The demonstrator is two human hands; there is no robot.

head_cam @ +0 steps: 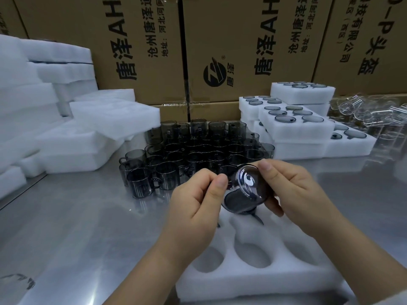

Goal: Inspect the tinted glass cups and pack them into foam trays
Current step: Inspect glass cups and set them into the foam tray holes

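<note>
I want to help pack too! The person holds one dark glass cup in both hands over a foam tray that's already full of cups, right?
Not quite. The foam tray under the hands is not full: the pockets that show are empty, as the head view shows. The rest holds: the left hand and right hand hold one tinted glass cup over it.

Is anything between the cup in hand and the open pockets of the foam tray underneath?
Nothing visible. Left hand and right hand hold the tinted glass cup over the foam tray; its near pockets are empty, far ones hidden by the hands.
</note>
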